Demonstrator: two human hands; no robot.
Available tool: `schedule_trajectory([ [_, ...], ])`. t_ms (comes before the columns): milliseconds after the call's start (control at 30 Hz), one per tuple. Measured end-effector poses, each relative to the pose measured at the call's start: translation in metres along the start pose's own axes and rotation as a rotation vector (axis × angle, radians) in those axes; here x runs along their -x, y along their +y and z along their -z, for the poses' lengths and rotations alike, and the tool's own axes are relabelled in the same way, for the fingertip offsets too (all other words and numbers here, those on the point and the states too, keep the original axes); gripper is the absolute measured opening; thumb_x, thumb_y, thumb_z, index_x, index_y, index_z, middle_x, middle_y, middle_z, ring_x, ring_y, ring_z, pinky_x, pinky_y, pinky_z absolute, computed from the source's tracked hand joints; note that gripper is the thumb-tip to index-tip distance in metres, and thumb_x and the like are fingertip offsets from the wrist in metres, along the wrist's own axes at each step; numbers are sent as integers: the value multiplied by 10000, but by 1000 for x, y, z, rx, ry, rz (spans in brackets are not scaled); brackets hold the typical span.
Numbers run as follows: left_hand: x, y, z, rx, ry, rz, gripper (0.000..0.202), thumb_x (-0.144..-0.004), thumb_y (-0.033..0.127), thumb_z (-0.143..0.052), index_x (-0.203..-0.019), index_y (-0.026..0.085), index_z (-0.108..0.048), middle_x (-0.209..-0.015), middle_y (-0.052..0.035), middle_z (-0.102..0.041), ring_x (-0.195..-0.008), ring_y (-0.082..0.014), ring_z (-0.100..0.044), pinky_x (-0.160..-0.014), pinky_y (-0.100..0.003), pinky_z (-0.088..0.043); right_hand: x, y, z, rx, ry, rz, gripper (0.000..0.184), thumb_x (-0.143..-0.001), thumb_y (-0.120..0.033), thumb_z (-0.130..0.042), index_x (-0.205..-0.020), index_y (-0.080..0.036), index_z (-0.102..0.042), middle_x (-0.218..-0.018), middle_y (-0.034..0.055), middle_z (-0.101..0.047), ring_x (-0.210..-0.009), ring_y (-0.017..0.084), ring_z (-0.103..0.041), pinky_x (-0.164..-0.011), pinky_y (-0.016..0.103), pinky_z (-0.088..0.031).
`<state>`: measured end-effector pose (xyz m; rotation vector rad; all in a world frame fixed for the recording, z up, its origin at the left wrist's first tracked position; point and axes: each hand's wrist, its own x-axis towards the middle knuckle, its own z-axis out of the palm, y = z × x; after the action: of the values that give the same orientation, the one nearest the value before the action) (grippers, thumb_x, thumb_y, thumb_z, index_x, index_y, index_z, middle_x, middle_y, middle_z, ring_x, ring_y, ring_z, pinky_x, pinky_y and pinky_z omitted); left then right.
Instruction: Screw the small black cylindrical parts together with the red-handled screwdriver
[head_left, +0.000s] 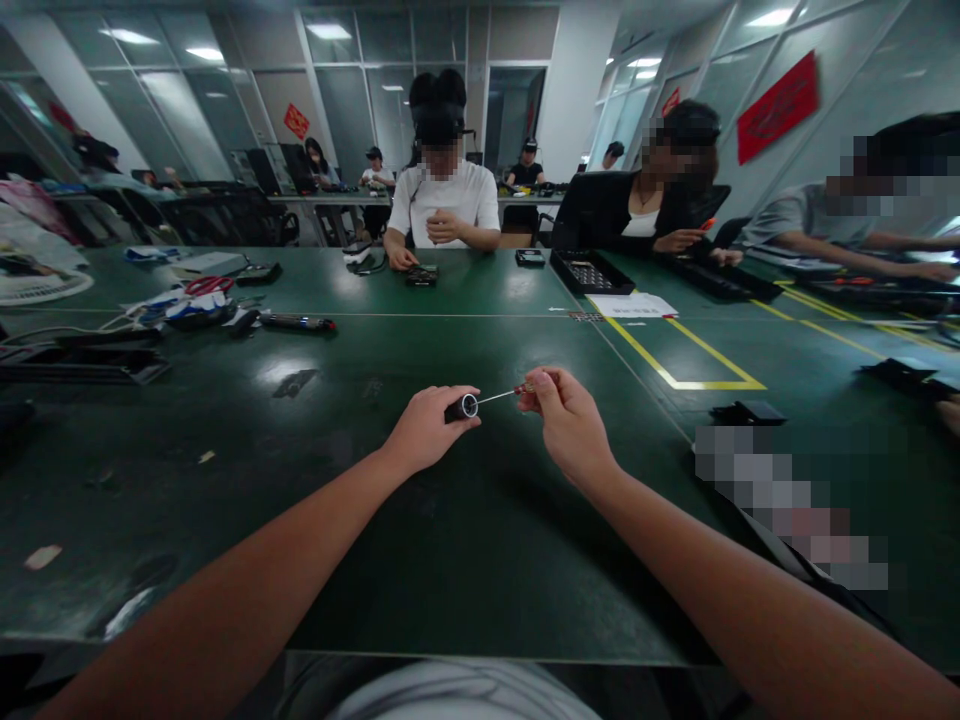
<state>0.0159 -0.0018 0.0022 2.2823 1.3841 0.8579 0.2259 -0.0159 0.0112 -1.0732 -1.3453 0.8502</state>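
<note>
My left hand (426, 428) is closed around a short black cylinder (455, 409), whose round end with a pale ring faces right. A screwdriver (498, 397) with a thin metal shaft and a reddish handle is pinched in my right hand (568, 422). Its shaft points left, and the tip meets the ringed end of the cylinder; whether it goes inside I cannot tell. Both hands are held above the green table (480, 560), near its middle.
To the left lie red-handled scissors (210, 286), a dark pen-like tool (298, 322) and a black tray (90, 362). A black parts tray (591, 272) and a white paper sheet (631, 305) lie beyond my right hand. Across the table sits a person in white (480, 190); others sit at right.
</note>
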Motion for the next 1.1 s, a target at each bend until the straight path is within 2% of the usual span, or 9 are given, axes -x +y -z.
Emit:
schedule_trajectory([
  [100,0,-1,0,-3,0,6,410,-878,323,-729,-1274,270,-641,-1183,-38,-702,-1038,-234,-622,-941,-412,-471,2,-5,0,55,-12,48,279,-982,-478,-508,-988,-222,-619,-839,23,-662,-777,179,-636,-785,365,-521],
  [333,1,-3,0,-38,-29,35,469,-882,397,-715,-1331,307,-614,-1153,-46,-706,-1022,-257,-624,-928,-440,-475,2,-11,0,63,-15,43,256,-974,-457,-513,-972,-220,-610,-835,27,-675,-762,184,-640,-766,363,-517],
  [533,0,-3,1,2,-40,42,463,-892,361,-701,-1341,303,-604,-1197,-46,-694,-1039,-251,-622,-946,-439,-482,4,-9,0,138,-11,58,258,-987,-455,-496,-976,-226,-615,-840,30,-692,-768,190,-648,-767,366,-507],
  [633,1,0,1,21,-75,30,495,-889,324,-698,-1368,292,-579,-1269,-55,-664,-1145,-258,-597,-1021,-451,-462,3,-7,0,134,-2,54,244,-992,-441,-488,-985,-227,-606,-852,32,-691,-774,191,-650,-773,373,-514],
  [733,3,2,1,38,-126,40,576,-907,297,-656,-1457,274,-487,-1364,-75,-601,-1279,-262,-528,-1098,-458,-421,2,-6,1,108,-1,63,234,-987,-441,-502,-994,-231,-604,-861,26,-681,-785,187,-646,-776,366,-510],
  [833,4,3,1,44,-176,49,577,-955,295,-566,-1509,250,-414,-1342,-91,-596,-1276,-253,-522,-1096,-455,-424,3,-9,2,92,-40,65,285,-991,-483,-488,-952,-235,-625,-776,5,-650,-699,170,-611,-692,330,-487],
  [933,3,1,-1,15,-194,24,578,-960,297,-562,-1514,234,-410,-1260,-95,-626,-1210,-255,-556,-1069,-454,-439,6,-14,2,161,-51,57,389,-1001,-526,-438,-891,-230,-665,-702,1,-633,-598,156,-558,-603,312,-441],
  [1100,1,-1,-2,83,-131,69,525,-899,224,-665,-1400,229,-508,-1213,-77,-668,-1174,-256,-595,-1057,-444,-441,10,-17,3,234,-40,110,247,-983,-415,-512,-1080,-231,-646,-843,23,-694,-719,183,-619,-663,324,-461],
])
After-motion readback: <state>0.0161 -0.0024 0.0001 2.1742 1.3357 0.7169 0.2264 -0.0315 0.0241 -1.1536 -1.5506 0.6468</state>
